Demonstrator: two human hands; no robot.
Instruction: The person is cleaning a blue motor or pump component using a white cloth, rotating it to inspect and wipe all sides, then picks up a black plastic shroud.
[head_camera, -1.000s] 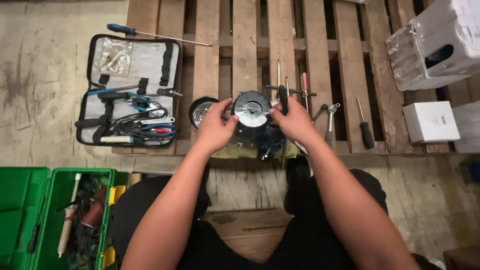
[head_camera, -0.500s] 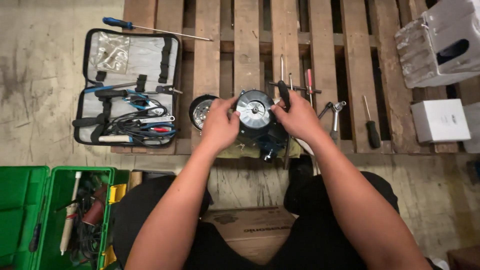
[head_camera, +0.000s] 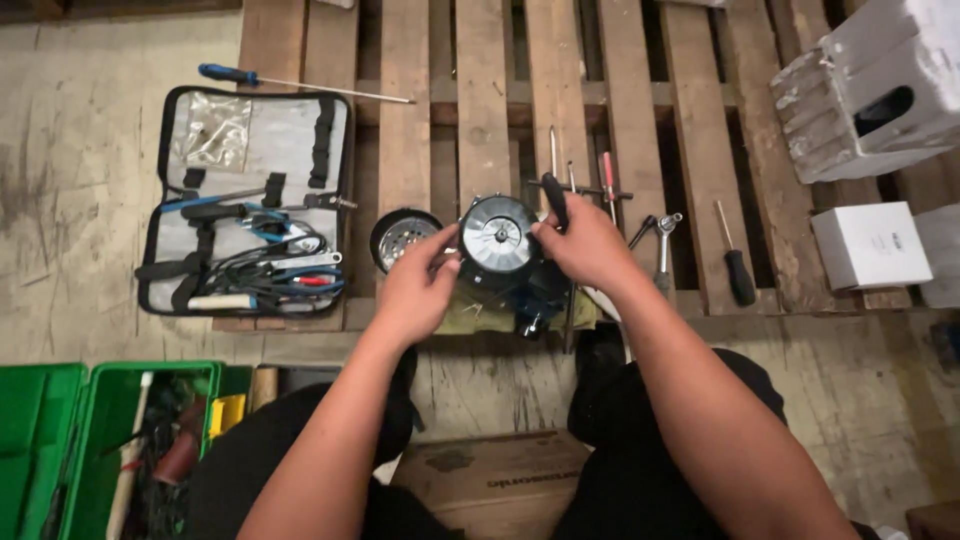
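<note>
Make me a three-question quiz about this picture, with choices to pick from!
1. Where does the open tool case lie?
A. to the left of the hands
B. on top of the white box
C. inside the green bin

2. What colour is the handle of the long screwdriver above the case?
A. red
B. blue
C. yellow

3. What are the two hands doing?
A. resting on the floor
B. both gripping the hammer
C. both holding the round motor

Answers:
1. A, the case sits on the wooden pallet, left of the left hand.
2. B, its grip is blue with a thin metal shaft.
3. C, the left hand and the right hand clasp the motor from either side.
</note>
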